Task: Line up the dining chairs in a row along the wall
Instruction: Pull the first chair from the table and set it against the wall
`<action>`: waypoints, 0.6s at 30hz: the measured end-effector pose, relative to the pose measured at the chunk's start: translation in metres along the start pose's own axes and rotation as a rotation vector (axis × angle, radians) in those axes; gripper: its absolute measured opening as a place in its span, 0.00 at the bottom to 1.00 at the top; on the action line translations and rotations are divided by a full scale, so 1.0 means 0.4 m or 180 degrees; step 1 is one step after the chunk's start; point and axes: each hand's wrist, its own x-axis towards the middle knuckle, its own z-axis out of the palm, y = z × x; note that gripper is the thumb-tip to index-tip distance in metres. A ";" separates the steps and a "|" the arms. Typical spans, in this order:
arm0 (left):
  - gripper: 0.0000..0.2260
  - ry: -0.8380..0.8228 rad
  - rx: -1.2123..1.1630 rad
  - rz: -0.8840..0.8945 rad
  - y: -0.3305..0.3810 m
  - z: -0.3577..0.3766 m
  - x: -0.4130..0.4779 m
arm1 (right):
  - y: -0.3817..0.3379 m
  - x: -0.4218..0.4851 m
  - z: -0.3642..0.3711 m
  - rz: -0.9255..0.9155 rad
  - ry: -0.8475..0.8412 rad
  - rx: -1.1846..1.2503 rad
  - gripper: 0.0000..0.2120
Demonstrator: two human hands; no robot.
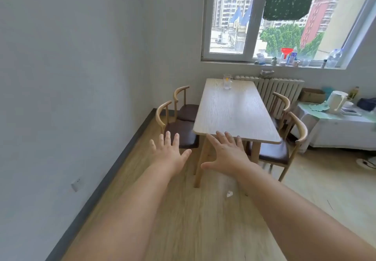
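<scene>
Our two bare forearms reached forward toward the desk (234, 108), and both hands were spread, fingers apart, holding nothing. The left hand (169, 155) hung just off the desk's near left corner. The right hand (227, 155) lay before the desk's near short edge; we could not tell whether its fingertips touched it. All four chairs stood at the desk, two to each long side, seats partly under the top. The near-left chair (179, 126) was just beyond the left hand's fingers, its curved back turned away from the desk toward the wall (71, 77). The far-left chair (187, 112) stood behind it, further along the same side. The near-right chair (272, 152) and far-right chair (282, 100) flanked the desk's other long side, well apart from the left hand. The desk's long axis ran away from us, parallel to that wall. We judged the left hand the nearer to the near-left chair, so a first grip on its back looked likeliest.
</scene>
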 end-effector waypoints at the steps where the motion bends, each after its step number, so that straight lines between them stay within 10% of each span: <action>1: 0.32 -0.0015 0.0038 -0.0022 -0.011 0.008 0.019 | -0.005 0.022 0.007 -0.0058 0.0019 -0.0042 0.50; 18: 0.28 -0.0458 -0.0201 -0.0602 -0.176 0.164 0.491 | 0.021 0.672 0.226 -0.0566 -0.0368 -0.0091 0.48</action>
